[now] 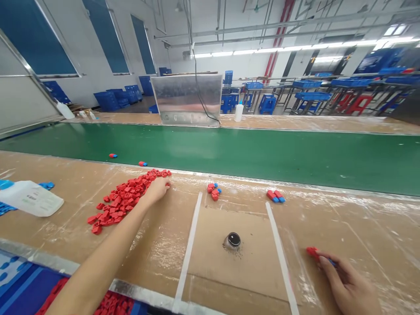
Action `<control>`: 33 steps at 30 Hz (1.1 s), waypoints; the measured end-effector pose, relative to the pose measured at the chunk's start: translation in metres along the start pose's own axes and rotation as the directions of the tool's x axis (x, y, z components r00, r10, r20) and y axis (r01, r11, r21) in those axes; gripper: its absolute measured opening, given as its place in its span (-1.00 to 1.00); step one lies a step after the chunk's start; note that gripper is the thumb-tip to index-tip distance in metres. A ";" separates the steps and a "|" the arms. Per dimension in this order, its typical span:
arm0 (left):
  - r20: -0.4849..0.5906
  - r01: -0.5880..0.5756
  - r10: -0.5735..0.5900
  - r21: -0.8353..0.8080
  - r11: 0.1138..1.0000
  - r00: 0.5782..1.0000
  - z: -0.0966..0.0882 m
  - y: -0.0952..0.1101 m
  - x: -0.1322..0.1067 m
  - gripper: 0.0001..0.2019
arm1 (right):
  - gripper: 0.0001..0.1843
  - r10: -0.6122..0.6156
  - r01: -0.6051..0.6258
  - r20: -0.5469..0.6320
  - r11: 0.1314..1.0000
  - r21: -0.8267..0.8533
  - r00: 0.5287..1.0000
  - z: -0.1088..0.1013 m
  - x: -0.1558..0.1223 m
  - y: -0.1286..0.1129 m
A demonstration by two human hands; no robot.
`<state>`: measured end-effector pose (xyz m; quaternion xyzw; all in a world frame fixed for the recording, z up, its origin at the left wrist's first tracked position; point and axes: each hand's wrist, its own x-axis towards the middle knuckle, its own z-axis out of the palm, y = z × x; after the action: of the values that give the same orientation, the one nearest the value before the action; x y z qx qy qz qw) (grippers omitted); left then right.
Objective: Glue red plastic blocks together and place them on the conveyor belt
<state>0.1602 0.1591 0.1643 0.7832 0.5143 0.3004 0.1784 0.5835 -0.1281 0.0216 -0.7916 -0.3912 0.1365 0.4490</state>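
Observation:
My left hand (156, 189) reaches to the right end of a pile of small red plastic pieces (126, 194). Its fingers are closed, with a red piece (168, 185) showing at the fingertips. At the right, my right hand (348, 282) pinches a red-and-blue plastic piece (313, 251) low over the table, red end outward and the blue part mostly behind the fingers. Between the hands, a small round container with a black top (234, 239) stands on a cardboard sheet (210, 253). Several red pieces with blue ones (214, 191) lie behind the sheet, and two red-and-blue pieces (275, 196) lie farther right.
A green conveyor belt (246, 151) runs across behind the table, with two red-and-blue pieces (142, 164) near its front edge. White tape strips (189, 249) flank the cardboard. A white bottle (34, 199) lies at left by blue pieces (47, 185). Red pieces fill a blue bin below.

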 end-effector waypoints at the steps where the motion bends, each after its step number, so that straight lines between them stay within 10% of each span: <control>1: 0.031 0.029 -0.027 -0.042 0.999 0.999 0.000 0.002 -0.007 -0.67 | -0.49 -0.016 0.016 0.003 1.000 0.001 1.000 0.001 0.000 0.004; 9: 0.351 0.304 -0.174 -0.360 0.882 0.920 0.026 0.013 -0.087 -0.66 | -0.33 -0.051 0.053 -0.019 0.992 0.116 0.999 0.008 -0.002 0.007; 14: 0.559 0.534 -0.136 -0.650 0.541 0.818 0.057 0.045 -0.135 -0.71 | -0.32 -0.060 0.062 -0.023 0.992 0.108 0.998 0.006 -0.002 0.009; 19: 0.582 0.569 -0.116 -0.701 0.430 0.805 0.072 0.073 -0.163 -0.76 | -0.41 0.043 -0.040 -0.004 0.965 0.259 0.999 -0.005 0.002 0.003; 24: 0.551 0.530 -0.078 -0.739 0.416 0.831 0.089 0.084 -0.176 -0.78 | -0.49 0.202 -0.193 0.059 0.747 0.636 0.978 -0.012 0.000 -0.019; 33: 0.575 0.576 -0.098 -0.762 0.297 0.812 0.109 0.074 -0.184 -0.69 | -0.58 0.108 -0.220 0.215 0.764 0.607 0.971 0.006 -0.011 -0.081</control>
<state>0.2295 -0.0361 0.0730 0.4624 0.3646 0.3086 0.7470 0.5327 -0.1096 0.0827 -0.6140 -0.2887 0.3634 0.6384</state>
